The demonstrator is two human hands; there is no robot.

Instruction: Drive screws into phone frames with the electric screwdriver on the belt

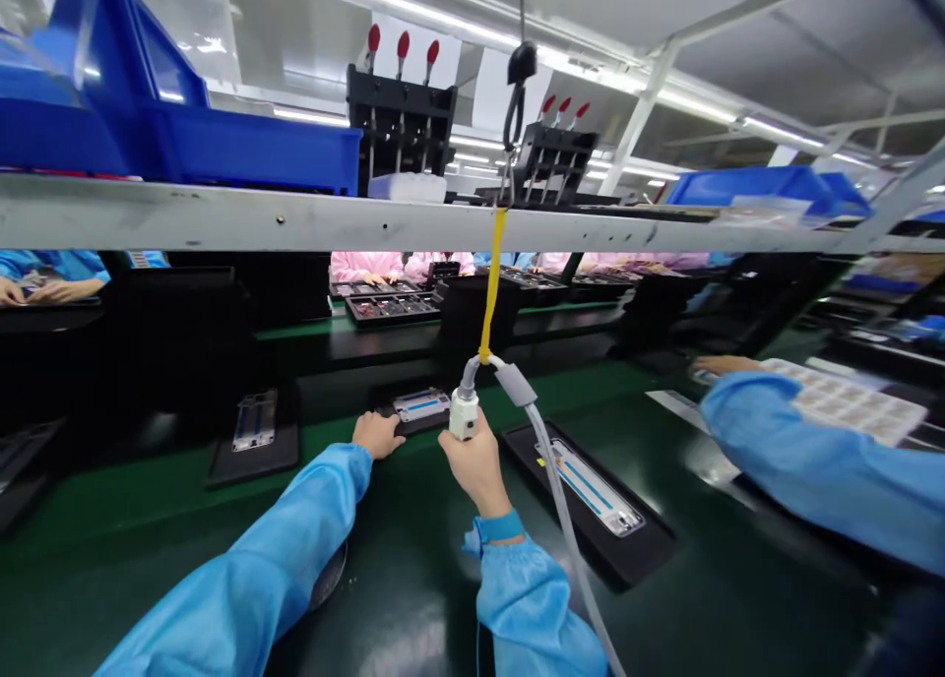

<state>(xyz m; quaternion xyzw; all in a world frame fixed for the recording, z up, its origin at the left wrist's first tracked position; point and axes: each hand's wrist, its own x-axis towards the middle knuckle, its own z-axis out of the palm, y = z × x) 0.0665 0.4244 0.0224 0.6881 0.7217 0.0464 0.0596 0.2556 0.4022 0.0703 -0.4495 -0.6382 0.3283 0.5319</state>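
Observation:
My left hand (378,434) is closed at the near left edge of a black tray (432,424), which carries a flat panel with blue strips (424,404). My right hand (476,468) grips a small white block-shaped tool (464,414). A yellow strap (492,288) suspends this tool from above, and a grey hose (555,480) loops down beside my right forearm. To the right of that hand, another black tray (642,557) bears a long panel with blue strips (595,490). My fingers partly hide both the tool and the left tray's edge.
Another black tray (221,465) with a panel lies to the left on the green surface (413,549). A co-worker's sleeve (812,461) reaches in from the right, by a white compartment tray (849,399). Overhead runs a white shelf beam (325,232) with blue bins (251,146) above.

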